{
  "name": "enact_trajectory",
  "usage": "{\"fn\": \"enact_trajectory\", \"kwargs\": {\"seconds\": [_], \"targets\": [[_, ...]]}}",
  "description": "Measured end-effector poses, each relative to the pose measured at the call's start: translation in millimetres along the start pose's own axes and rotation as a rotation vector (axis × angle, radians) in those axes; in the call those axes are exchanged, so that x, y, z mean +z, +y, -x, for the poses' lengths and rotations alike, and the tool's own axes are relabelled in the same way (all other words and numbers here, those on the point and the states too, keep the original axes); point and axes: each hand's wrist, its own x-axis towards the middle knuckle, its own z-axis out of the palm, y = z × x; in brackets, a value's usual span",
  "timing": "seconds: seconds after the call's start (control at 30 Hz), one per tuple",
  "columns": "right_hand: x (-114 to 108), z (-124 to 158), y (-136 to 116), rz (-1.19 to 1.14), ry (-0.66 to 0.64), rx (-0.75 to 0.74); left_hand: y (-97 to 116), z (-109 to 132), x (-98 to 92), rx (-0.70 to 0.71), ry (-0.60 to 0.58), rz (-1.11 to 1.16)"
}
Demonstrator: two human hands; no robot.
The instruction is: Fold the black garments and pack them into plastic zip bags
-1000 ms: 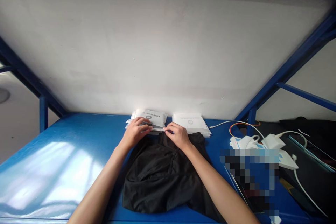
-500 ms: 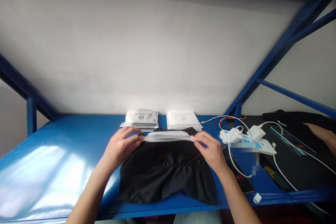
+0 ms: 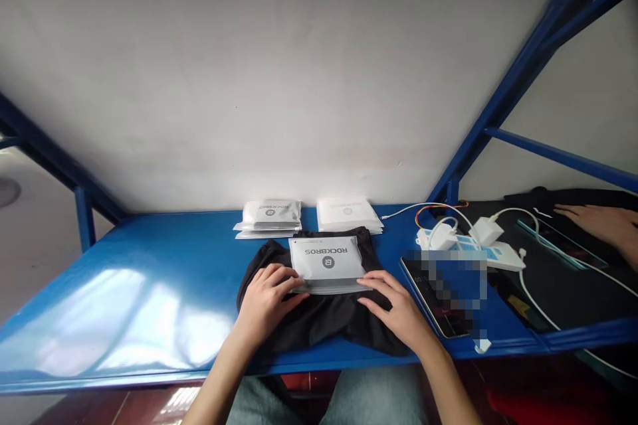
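Observation:
A small stack of flat white packets marked ROCKBROS [image 3: 326, 259] rests on a black, gathered cloth item [image 3: 323, 319], with the logo facing up and the lettering upside down. My left hand [image 3: 272, 295] holds the stack's near left corner, fingers over the edge and thumb below it. At the near right corner, my right hand [image 3: 391, 302] grips the edge with its fingertips, the thumb spread a little toward me. The cloth lies spread on the blue table [image 3: 199, 272] beneath both hands.
Two more packet piles, a left pile [image 3: 272, 214] and a right pile [image 3: 347, 214], stand by the wall. At right are a phone [image 3: 433, 299], a power strip [image 3: 503, 255] with white chargers and cables, and another person's hand [image 3: 593, 219]. Blue frame bars [image 3: 498, 99] slant at the sides.
The packet stack has come down from an edge-on position and toward me, so its printed face shows. Both hands moved nearer with it. The other person's hand moved left.

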Motion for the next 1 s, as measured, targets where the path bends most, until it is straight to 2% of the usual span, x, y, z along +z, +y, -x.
{"fn": "enact_trajectory", "kwargs": {"seconds": [0.1,0.3,0.47,0.53,0.6,0.7,0.8,0.9,0.93,1.0], "targets": [[4.7,1.2,6.2,-0.014,0.055,0.034,-2.8,3.6,8.9,-0.006,0.037,0.03],[2.3,-1.0,2.3,0.01,0.035,0.053,-1.0,7.5,11.9,-0.026,0.038,0.075],[3.3,-0.5,-21.0,0.135,0.147,-0.047,10.2,5.6,11.8,-0.017,0.094,0.014],[10.4,0.8,-41.4,0.141,0.165,-0.122,14.9,6.2,13.9,-0.039,0.148,0.025],[23.5,1.4,-63.2,0.079,0.115,-0.168,18.6,7.0,16.2,-0.048,0.185,0.048],[49.0,-0.3,-84.5,0.104,0.086,-0.073,22.6,8.1,17.3,-0.06,0.213,0.105],[69.7,-5.0,-86.1,0.236,0.092,0.036,26.1,9.3,14.8,-0.053,0.189,0.149],[79.5,-11.5,-79.9,0.366,0.076,0.077,27.8,10.6,11.5,-0.03,0.131,0.226],[80.8,-13.9,-78.6,0.412,0.052,0.085,26.5,10.7,11.2,-0.059,0.137,0.264],[81.6,-18.2,-78.2,0.497,-0.007,0.092,18.5,8.5,12.1,-0.205,0.203,0.337]]}}
